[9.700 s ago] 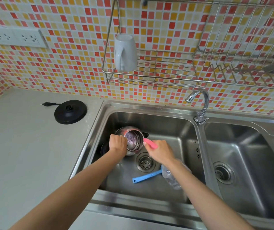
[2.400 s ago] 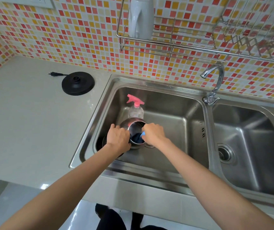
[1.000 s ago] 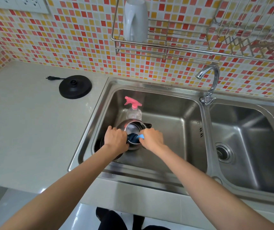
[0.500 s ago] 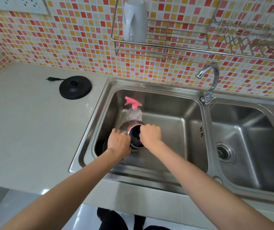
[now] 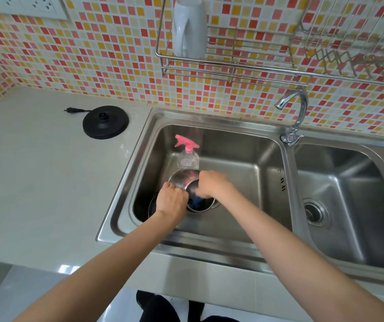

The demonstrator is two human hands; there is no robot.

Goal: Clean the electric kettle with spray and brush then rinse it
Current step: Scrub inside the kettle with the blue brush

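A steel electric kettle (image 5: 181, 178) lies tilted in the left sink basin (image 5: 244, 173), its mouth facing me. My left hand (image 5: 171, 202) grips the kettle's rim on the left side. My right hand (image 5: 211, 183), blurred with motion, holds a blue brush (image 5: 194, 202) whose head is down inside the kettle; the handle is mostly hidden by my fingers. A clear spray bottle with a pink trigger (image 5: 187, 152) stands upright just behind the kettle.
The black kettle base (image 5: 105, 122) with its plug lies on the grey counter to the left. A chrome tap (image 5: 294, 117) stands between the two basins. A wire rack with a white mug (image 5: 188, 26) hangs on the tiled wall.
Since about ten seconds ago the spray bottle left my right hand and now stands behind the kettle, and the blue brush was picked up. My right hand keeps shifting over the kettle mouth.
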